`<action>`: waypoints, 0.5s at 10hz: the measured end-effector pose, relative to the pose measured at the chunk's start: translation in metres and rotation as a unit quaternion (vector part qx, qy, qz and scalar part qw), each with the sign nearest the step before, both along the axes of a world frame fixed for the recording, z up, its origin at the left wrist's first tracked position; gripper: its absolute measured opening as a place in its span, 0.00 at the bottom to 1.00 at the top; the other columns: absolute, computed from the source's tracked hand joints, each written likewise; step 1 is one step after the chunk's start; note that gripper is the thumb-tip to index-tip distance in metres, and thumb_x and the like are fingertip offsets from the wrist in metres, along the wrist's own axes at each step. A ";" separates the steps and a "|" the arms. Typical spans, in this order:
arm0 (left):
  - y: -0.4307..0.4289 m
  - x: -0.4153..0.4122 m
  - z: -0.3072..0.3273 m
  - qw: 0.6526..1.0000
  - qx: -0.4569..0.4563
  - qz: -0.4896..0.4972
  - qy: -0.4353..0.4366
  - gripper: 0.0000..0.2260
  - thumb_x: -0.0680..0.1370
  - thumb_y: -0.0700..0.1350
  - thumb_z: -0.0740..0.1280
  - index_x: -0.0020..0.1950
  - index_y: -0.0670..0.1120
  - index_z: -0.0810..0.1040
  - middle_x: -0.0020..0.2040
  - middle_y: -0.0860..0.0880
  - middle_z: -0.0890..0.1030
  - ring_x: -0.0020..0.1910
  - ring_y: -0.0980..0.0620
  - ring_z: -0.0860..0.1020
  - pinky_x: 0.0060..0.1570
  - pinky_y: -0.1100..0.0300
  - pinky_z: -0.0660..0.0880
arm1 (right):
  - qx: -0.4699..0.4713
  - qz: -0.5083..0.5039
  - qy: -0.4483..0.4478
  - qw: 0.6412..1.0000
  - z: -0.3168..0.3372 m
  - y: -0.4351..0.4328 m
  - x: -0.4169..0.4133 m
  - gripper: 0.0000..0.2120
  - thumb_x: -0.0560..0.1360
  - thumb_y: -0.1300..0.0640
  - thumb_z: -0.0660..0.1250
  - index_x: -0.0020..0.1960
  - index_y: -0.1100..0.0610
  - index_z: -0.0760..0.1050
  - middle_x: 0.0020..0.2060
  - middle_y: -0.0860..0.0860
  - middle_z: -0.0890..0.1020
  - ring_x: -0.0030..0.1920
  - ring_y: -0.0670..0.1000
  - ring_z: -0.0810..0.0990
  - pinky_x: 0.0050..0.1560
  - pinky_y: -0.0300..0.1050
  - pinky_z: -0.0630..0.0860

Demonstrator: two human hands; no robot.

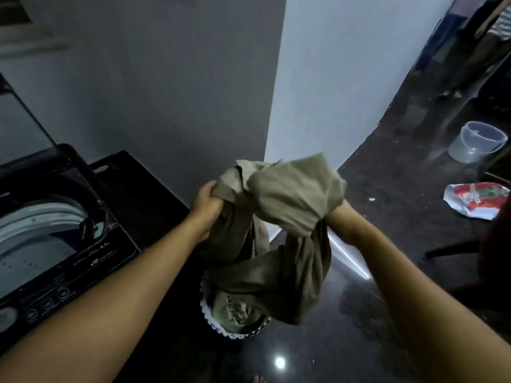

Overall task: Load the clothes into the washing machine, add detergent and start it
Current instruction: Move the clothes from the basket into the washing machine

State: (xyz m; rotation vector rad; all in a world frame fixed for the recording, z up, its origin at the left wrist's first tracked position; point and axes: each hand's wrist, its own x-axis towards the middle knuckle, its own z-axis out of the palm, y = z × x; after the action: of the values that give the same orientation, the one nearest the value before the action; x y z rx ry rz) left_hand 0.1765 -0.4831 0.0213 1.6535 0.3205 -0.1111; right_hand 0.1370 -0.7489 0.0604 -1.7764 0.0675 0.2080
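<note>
An olive-green garment (284, 205) hangs bunched between both hands above a white laundry basket (206, 313) on the dark floor. My left hand (206, 203) grips its left edge. My right hand (336, 214) holds the right side, mostly covered by the cloth. More greenish clothes (237, 313) lie inside the basket. The top-loading washing machine (60, 244) stands at the left with its lid (19, 120) raised and the drum (33, 225) showing. A red and white detergent pouch (472, 199) lies on the floor at the right.
A clear plastic measuring jug (477, 140) stands on the floor at the back right. Dark wooden chair legs (456, 247) are at the right edge. A grey wall and a white wall corner (276, 106) rise straight ahead. The floor is dark and glossy.
</note>
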 end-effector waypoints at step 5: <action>0.002 0.015 0.071 0.996 -0.060 0.006 0.058 0.22 0.81 0.62 0.57 0.52 0.47 0.83 0.48 0.45 0.85 0.46 0.45 0.83 0.48 0.52 0.80 | -0.220 -0.054 -0.061 0.972 -0.031 0.055 0.016 0.22 0.74 0.39 0.67 0.64 0.40 0.64 0.44 0.45 0.80 0.41 0.51 0.80 0.38 0.48 0.77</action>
State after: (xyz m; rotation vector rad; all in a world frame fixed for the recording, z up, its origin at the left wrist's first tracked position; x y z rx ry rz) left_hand 0.1915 -0.4813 0.0922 1.5282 0.4045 -0.2127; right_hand 0.1528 -0.6944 0.0290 -2.2158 0.1304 0.0014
